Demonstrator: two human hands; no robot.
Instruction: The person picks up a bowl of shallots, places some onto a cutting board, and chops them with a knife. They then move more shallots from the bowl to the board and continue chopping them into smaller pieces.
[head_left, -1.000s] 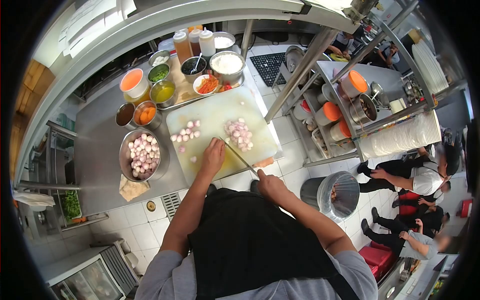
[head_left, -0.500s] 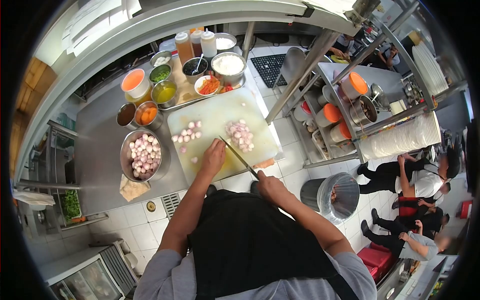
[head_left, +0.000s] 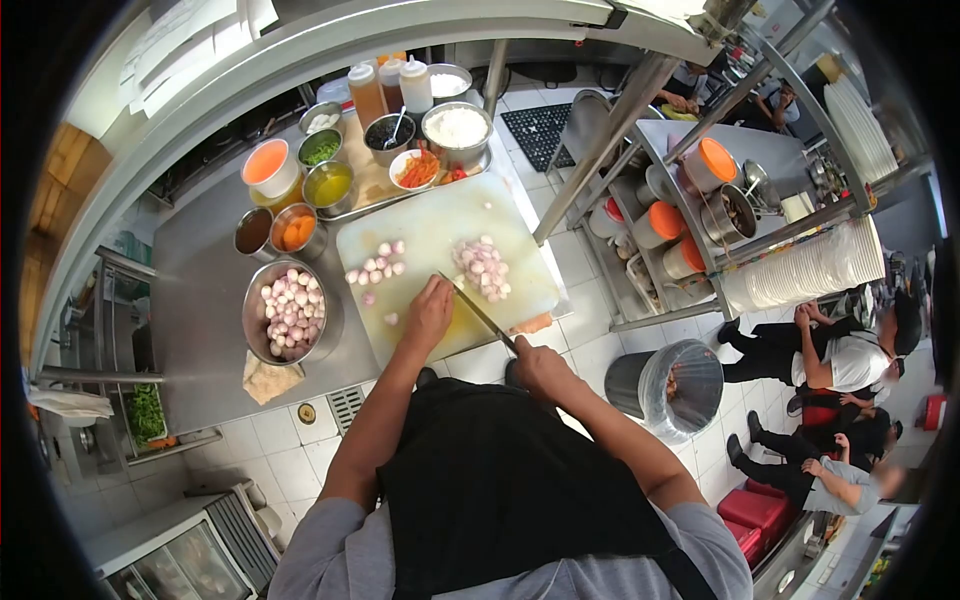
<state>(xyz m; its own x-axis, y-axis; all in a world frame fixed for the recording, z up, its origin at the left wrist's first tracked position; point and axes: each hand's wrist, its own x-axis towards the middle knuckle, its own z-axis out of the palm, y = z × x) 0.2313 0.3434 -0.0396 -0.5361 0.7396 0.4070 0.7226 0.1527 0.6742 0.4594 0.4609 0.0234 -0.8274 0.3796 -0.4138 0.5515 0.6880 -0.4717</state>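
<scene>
The right hand (head_left: 540, 368) is at the near edge of the steel table (head_left: 200, 270), its grip closed on the handle of a long thin-bladed kitchen knife (head_left: 478, 310). The blade slants across the white rectangular plastic cutting board (head_left: 430, 225), its tip beside the left hand (head_left: 430, 310). That hand rests knuckles-up on the board, and what its grip encloses cannot be told. Cut pink shallot pieces (head_left: 482, 268) lie just beyond the blade. A round steel bowl of peeled shallots (head_left: 290, 312) stands left of the board.

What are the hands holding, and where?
The right hand grips a knife by its handle; the left hand rests by the blade, anything under it hidden.
</scene>
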